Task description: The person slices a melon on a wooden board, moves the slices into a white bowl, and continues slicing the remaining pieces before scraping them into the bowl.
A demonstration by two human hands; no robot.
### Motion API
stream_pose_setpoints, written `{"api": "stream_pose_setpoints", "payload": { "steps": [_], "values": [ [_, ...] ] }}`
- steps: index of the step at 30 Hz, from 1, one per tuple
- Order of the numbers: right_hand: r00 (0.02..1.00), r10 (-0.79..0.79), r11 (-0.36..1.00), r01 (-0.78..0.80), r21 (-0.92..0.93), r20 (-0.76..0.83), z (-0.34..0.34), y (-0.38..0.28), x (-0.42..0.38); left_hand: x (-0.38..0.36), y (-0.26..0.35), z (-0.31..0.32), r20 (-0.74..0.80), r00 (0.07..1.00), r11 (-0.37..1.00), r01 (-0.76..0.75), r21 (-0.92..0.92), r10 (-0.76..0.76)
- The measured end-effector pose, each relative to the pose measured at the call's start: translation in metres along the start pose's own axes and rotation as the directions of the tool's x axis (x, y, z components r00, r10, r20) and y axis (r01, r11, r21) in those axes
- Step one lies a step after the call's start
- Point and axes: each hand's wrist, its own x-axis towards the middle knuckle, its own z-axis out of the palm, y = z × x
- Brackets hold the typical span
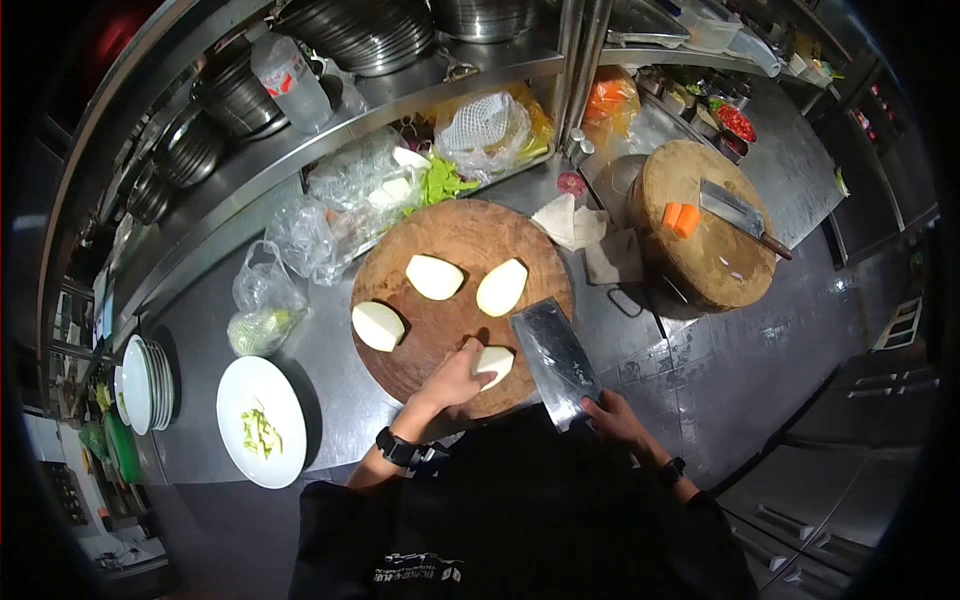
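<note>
My left hand (455, 378) is closed around a pale peeled vegetable piece (494, 366) at the near edge of a round wooden chopping board (450, 235). The fingers hide part of that piece. In my right hand (620, 422) is a cleaver (556, 358), its broad blade over the board's right edge and apart from the held piece. Three more pale pieces lie on the board: one at the left (378, 327), another at the back (435, 277), and one at the right (502, 288).
A white plate (232, 400) with green strips stands left of the board, near stacked plates (150, 385). Plastic bags (345, 195) and leafy greens (440, 182) lie behind. A second board (665, 170) at the right bears another cleaver (732, 208) and carrot pieces (681, 219).
</note>
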Motion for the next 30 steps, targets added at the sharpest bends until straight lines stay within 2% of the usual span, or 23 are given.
{"api": "stream_pose_setpoints", "payload": {
  "steps": [1, 2, 4, 5, 7, 9, 11, 12, 14, 17, 23, 27, 29, 30],
  "values": [
    [0.999, 0.051, 0.999, -0.051, -0.002, 0.014, -0.001, 0.000, -0.001, -0.002, 0.002, 0.007, -0.025, 0.997, 0.997, 0.069, -0.039, -0.070],
    [0.999, 0.048, 0.999, -0.048, 0.000, 0.014, -0.002, 0.010, 0.003, -0.005, 0.001, 0.014, -0.021, 0.997, 0.996, 0.072, -0.048, -0.073],
    [0.998, 0.048, 0.999, -0.049, 0.008, 0.034, 0.001, 0.006, 0.002, -0.010, -0.004, 0.023, -0.230, 0.968, 0.995, -0.088, 0.045, 0.097],
    [0.998, 0.040, 0.999, -0.041, 0.019, 0.053, 0.003, 0.005, 0.003, -0.011, -0.007, 0.025, -0.230, 0.969, 0.995, -0.085, 0.045, 0.093],
    [0.999, -0.005, 1.000, 0.004, 0.021, 0.046, 0.005, 0.012, 0.009, -0.012, -0.010, 0.029, -0.322, 0.929, 0.981, -0.154, 0.114, 0.183],
    [0.998, -0.054, 0.998, 0.053, 0.023, 0.036, 0.005, 0.014, 0.011, -0.011, -0.012, 0.029, -0.316, 0.929, 0.980, -0.167, 0.110, 0.193],
    [0.998, 0.048, 0.999, -0.048, -0.021, 0.027, 0.002, 0.013, 0.010, -0.008, -0.015, 0.027, -0.310, 0.928, 0.978, -0.182, 0.103, 0.206],
    [0.998, 0.050, 0.999, -0.049, -0.020, 0.024, 0.002, 0.013, 0.010, -0.007, -0.016, 0.026, -0.320, 0.922, 0.975, -0.200, 0.095, 0.220],
    [0.997, 0.013, 0.999, -0.016, 0.038, 0.073, 0.003, 0.015, 0.006, -0.006, -0.017, 0.026, -0.321, 0.918, 0.972, -0.218, 0.083, 0.234],
    [0.998, 0.003, 1.000, -0.004, 0.023, 0.070, 0.002, 0.023, 0.006, -0.003, -0.015, 0.025, -0.315, 0.924, 0.977, -0.204, 0.070, 0.215],
    [0.999, -0.011, 1.000, 0.011, 0.002, 0.048, 0.005, 0.017, 0.001, 0.004, -0.014, 0.023, -0.295, 0.928, 0.970, -0.187, 0.154, 0.226],
    [0.995, 0.075, 0.997, -0.076, 0.009, 0.070, 0.008, 0.018, 0.008, 0.006, -0.017, 0.022, -0.288, 0.928, 0.968, -0.202, 0.146, 0.237],
    [0.994, -0.080, 0.996, 0.083, -0.034, 0.069, 0.012, 0.022, 0.016, 0.008, -0.018, 0.023, -0.279, 0.930, 0.968, -0.210, 0.138, 0.241],
    [0.995, -0.077, 0.996, 0.080, -0.037, 0.069, 0.010, 0.025, 0.019, 0.009, -0.016, 0.023, -0.286, 0.928, 0.967, -0.203, 0.154, 0.240]
  ]
}}
